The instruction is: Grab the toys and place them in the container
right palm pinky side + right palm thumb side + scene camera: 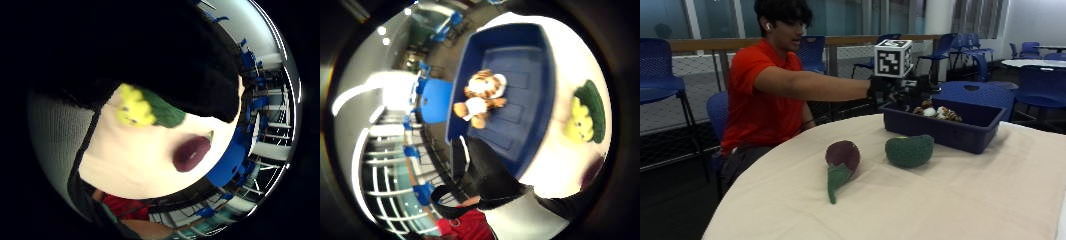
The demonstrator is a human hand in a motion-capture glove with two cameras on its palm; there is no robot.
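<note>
The gloved right hand [896, 86] hovers over the blue container's [939, 131] upper-left rim; whether its fingers are apart is unclear. The plush eggplant [842, 159], stem toward bottom, lies lower left.

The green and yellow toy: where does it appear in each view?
Outside view: green and yellow toy on the table, beside the blue container.
Thumb-side palm view: beside the container.
Little-finger-side palm view: on the tablecloth.
Shared landmark: the purple eggplant toy.
</note>
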